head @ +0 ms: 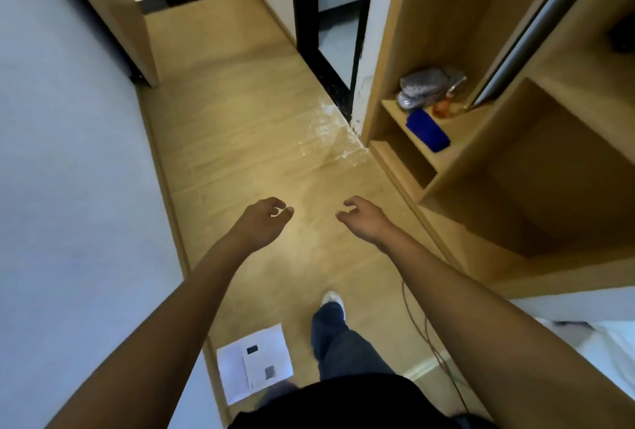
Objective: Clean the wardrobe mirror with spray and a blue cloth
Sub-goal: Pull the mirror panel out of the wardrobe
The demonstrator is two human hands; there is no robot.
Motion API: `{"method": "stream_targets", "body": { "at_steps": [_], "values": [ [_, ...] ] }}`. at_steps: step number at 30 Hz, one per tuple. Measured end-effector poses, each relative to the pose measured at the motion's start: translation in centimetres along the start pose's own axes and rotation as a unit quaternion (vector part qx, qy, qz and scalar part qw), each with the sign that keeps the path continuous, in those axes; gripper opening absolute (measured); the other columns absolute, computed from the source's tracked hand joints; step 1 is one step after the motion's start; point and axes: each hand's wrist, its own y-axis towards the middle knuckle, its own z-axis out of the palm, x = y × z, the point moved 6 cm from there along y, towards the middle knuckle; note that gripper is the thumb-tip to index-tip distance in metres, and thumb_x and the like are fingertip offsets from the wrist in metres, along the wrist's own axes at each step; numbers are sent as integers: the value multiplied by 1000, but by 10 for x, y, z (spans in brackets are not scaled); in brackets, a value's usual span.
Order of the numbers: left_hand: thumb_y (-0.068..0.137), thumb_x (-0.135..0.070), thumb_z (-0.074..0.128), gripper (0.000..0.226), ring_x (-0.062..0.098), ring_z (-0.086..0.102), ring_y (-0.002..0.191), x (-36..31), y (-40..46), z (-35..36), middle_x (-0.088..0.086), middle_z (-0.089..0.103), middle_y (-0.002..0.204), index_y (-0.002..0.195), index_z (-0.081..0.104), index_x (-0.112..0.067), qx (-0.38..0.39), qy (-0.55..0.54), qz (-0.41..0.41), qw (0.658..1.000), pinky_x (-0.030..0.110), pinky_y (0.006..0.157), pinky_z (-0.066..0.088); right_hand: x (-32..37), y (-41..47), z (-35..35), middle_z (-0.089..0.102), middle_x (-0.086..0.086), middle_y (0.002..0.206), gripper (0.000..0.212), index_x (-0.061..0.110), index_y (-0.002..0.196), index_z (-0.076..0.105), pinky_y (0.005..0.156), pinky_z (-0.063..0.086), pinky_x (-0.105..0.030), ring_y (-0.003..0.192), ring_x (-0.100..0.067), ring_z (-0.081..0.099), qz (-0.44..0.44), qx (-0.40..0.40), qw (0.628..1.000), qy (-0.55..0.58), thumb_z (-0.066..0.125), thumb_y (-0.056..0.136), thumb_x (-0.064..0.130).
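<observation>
Both hands are empty, so the step in hand looks like fetching the supplies. The left hand (pixel 264 222) hangs out in front with its fingers loosely curled and the thumb near the fingertips, holding nothing. The right hand (pixel 364 219) mirrors it, fingers relaxed and slightly hooked, also holding nothing. Both float above the wooden floor (pixel 240 140), well apart from any shelf.

The blue cloth (pixel 427 129) lies folded on a low wardrobe shelf (pixel 443 157) at about two o'clock from the right hand. Just behind it sit a small orange object (pixel 443 107), too blurred to name, and a grey sparkly pouch (pixel 426 88). No spray bottle can be made out with certainty. A tall dark-framed reflective panel (pixel 335 16) stands at twelve o'clock beside the wardrobe; it may be the mirror, though that is a guess.

To do this well, step forward and turn toward two o'clock, so the right hand reaches the shelf without stretching. Pinch the cloth by its near edge and lift it straight up, so it does not drag the orange object or the pouch off the shelf. Find the spray before starting on the glass.

Mind the feet: a thin cord (pixel 426 332) trails along the floor at four o'clock from the white shoe (pixel 332 299), and sheets of paper (pixel 256 360) lie at seven o'clock.
</observation>
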Motion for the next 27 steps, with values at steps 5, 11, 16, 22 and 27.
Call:
{"method": "stream_targets", "body": {
  "at_steps": [5, 11, 16, 22, 27],
  "values": [
    [98, -38, 50, 36, 19, 53, 102, -77, 86, -17, 8, 59, 125, 121, 60, -13, 14, -13, 44, 999, 23, 80, 36, 32, 56, -81, 47, -9, 142, 48, 17, 141, 44, 97, 43, -32, 124, -25, 50, 6, -39, 998, 41, 53, 97, 35],
    [99, -36, 49, 35, 18, 52, 104, -157, 175, -14, 3, 56, 129, 124, 59, -14, 59, 10, 89, 994, 21, 80, 34, 40, 100, -161, 47, -9, 143, 47, 18, 141, 43, 98, 41, -32, 127, -25, 48, 26, -91, 992, 82, 54, 97, 32],
    [99, -32, 49, 30, 19, 53, 109, -235, 257, 3, 6, 59, 122, 120, 60, -14, 122, 43, 152, 980, 22, 81, 35, 43, 139, -231, 51, -4, 138, 46, 21, 141, 44, 88, 41, -28, 118, -20, 52, 59, -170, 974, 135, 54, 97, 33],
    [98, -23, 52, 15, 18, 51, 101, -356, 336, 27, 2, 54, 102, 109, 58, -13, 233, 83, 264, 932, 28, 85, 38, 41, 168, -320, 52, -3, 137, 47, 19, 143, 40, 90, 45, -27, 114, -19, 53, 109, -289, 924, 223, 51, 99, 34],
    [100, -33, 49, 36, 20, 55, 118, -440, 357, 39, 4, 60, 126, 129, 55, -12, 285, 152, 343, 882, 30, 90, 44, 29, 149, -371, 54, -6, 138, 49, 17, 143, 41, 87, 42, -25, 122, -21, 53, 144, -387, 858, 307, 55, 98, 29]
  ]
}}
